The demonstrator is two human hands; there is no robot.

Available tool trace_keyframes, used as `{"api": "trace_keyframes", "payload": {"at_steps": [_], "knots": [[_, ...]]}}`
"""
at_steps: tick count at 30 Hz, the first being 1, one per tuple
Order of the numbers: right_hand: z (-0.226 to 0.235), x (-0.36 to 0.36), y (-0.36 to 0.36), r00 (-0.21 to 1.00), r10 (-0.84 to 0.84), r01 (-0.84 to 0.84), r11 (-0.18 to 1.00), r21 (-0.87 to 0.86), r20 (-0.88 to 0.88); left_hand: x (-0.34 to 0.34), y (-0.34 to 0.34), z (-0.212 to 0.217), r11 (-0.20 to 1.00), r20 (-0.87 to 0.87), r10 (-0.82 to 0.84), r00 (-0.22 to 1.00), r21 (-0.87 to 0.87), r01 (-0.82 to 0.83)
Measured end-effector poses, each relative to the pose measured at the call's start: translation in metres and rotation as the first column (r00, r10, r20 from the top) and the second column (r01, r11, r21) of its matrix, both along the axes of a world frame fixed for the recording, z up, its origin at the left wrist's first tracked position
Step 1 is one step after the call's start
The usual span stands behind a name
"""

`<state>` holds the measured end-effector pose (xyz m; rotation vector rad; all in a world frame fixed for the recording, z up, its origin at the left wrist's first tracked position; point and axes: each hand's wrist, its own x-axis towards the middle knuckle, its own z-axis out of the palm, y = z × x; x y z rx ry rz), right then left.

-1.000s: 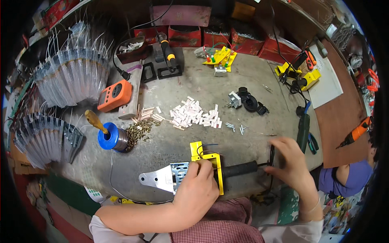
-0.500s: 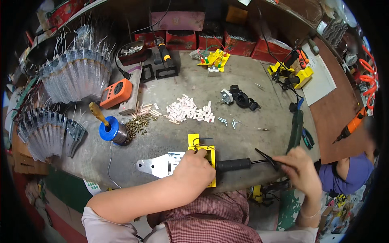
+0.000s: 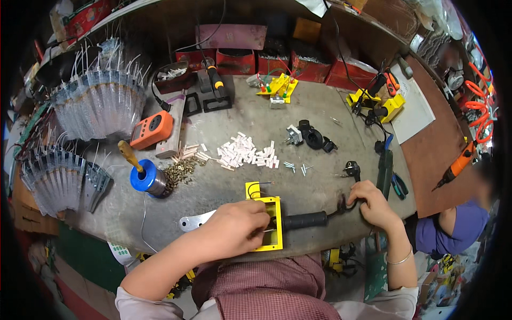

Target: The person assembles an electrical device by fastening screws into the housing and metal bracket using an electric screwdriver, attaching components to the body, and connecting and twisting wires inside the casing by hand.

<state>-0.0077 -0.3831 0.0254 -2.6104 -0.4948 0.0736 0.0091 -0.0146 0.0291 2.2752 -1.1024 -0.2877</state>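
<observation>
My left hand point(image 3: 237, 226) is curled over the left side of a yellow open box-shaped housing point(image 3: 277, 240), its fingertips reaching inside. A dark wire shows at the housing's top tab. A black ribbed handle point(image 3: 304, 220) sticks out of the housing's right side, with a black cable running from it. My right hand point(image 3: 373, 205) has its fingers closed on that cable near a black power plug point(image 3: 351, 168), which lies on the table. Under my left forearm, a silver metal plate point(image 3: 194, 220) with holes is partly covered.
Pale small blocks point(image 3: 245, 152) and brass pieces point(image 3: 181, 175) are heaped mid-table. A blue solder spool point(image 3: 148, 178) and an orange meter point(image 3: 153, 129) stand left, near bundled wrapped strips point(image 3: 98, 101). Pliers point(image 3: 399, 186) lie right. A person in purple point(image 3: 453, 226) sits at the right.
My right hand has moved left and slightly up, and the plug now lies above it on the table. My left hand has shifted left and down, with its fingertips inside the housing.
</observation>
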Motion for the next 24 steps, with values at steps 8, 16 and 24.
{"api": "trace_keyframes", "payload": {"at_steps": [8, 16, 24], "knots": [[0.047, 0.041, 0.033, 0.991, -0.122, 0.12, 0.992, 0.042, 0.046, -0.015, 0.002, -0.014, 0.948, 0.22, 0.116, 0.969, -0.314, -0.042], [0.032, 0.211, 0.154, 0.991, -0.118, 0.11, 0.986, 0.123, 0.057, -0.025, 0.019, -0.021, 0.786, -0.453, 0.13, 0.882, -0.495, -0.37], [-0.012, 0.319, 0.183, 0.887, -0.395, 0.444, 0.873, -0.202, 0.241, -0.032, 0.039, 0.0, 0.564, -0.434, 0.059, 0.899, -0.728, -0.389]]}}
